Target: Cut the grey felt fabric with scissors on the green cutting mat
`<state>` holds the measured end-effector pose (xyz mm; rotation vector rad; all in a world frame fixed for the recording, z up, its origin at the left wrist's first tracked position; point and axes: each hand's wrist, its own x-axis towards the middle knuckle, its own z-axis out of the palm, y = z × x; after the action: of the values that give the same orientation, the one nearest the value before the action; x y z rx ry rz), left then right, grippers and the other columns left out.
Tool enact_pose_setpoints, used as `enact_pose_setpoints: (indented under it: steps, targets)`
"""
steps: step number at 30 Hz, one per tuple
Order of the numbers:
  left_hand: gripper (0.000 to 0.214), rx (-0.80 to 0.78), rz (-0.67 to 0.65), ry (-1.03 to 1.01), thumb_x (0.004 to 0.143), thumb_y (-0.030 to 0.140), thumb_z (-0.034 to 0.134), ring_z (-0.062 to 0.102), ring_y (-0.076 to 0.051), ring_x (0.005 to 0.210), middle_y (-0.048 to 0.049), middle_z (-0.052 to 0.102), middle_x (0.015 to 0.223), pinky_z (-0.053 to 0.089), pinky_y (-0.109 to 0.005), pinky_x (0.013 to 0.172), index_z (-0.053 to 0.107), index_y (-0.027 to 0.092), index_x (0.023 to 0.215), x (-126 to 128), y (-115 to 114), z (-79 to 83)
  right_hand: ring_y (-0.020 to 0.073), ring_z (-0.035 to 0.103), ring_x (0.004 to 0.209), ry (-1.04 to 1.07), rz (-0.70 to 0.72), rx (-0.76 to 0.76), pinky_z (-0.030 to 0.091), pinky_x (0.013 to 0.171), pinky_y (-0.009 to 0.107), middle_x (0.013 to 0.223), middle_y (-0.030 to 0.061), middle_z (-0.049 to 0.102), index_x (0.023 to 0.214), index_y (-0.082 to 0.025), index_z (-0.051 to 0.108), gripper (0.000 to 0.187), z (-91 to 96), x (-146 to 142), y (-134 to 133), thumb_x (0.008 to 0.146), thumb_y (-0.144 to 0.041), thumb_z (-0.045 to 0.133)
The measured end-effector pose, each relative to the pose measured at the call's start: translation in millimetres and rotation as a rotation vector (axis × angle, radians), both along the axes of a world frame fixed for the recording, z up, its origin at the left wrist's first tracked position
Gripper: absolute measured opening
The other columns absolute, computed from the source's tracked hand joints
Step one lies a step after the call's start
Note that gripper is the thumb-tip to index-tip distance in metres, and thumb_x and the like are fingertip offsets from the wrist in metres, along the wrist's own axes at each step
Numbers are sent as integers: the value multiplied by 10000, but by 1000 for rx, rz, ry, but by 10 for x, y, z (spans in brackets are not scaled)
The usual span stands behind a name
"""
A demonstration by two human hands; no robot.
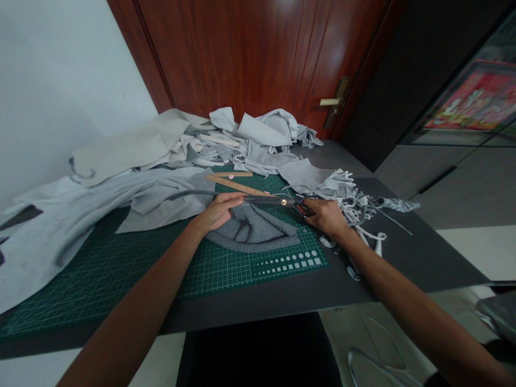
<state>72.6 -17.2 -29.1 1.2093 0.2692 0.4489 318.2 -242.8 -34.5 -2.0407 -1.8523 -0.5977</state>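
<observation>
My right hand (328,216) is closed around the handles of a pair of scissors (284,202), whose blades point left toward my other hand. With fingers pinched, my left hand (220,211) grips a dark grey piece of fabric (258,228) near the blade tips. The fabric lies partly folded over the green cutting mat (226,269), and a narrow grey strip trails left from my fingers. Whether the blades are around the fabric or just beside it, I cannot tell. Just beyond the scissors rest wooden rulers (237,185) with a small pink piece on them.
Light grey cloth (157,183) spreads along the left side. Heaped fabric pieces (266,129) lie at the back against a wooden door (242,59). A pile of cut strips (350,196) is on the right of the dark table (423,258). Small clear-rimmed objects (352,272) sit near my right forearm.
</observation>
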Motion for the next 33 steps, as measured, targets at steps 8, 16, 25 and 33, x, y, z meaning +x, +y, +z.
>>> enact_pose_setpoints:
  steps: [8,16,25,33]
  targets:
    - [353,-1,3,-4,667,264,871,735,-233,842,-119,790,875,516,-329,846,790,100,969,3,13,-8,156,510,553,5,-5,0,224,552,284,650,42,670,765,-193,630,222,-8,-4,0,920,-275,494]
    - [356,7,26,1,643,280,885,731,-233,848,-114,793,895,520,-328,840,795,114,945,2,11,-5,166,531,570,-11,-26,-35,221,551,287,677,48,686,796,-190,642,158,7,-2,-3,876,-238,514]
    - [303,21,25,6,665,285,863,703,-206,817,-97,783,871,504,-315,833,790,120,908,5,12,-6,188,563,619,24,-30,-59,246,568,287,705,48,709,823,-199,656,127,-21,-15,1,831,-187,529]
    - [187,84,53,78,683,281,812,612,-150,736,-20,695,784,448,-245,730,731,146,785,35,-18,28,178,593,594,139,-30,77,296,554,272,708,50,699,787,-193,631,161,-10,-73,-7,846,-335,582]
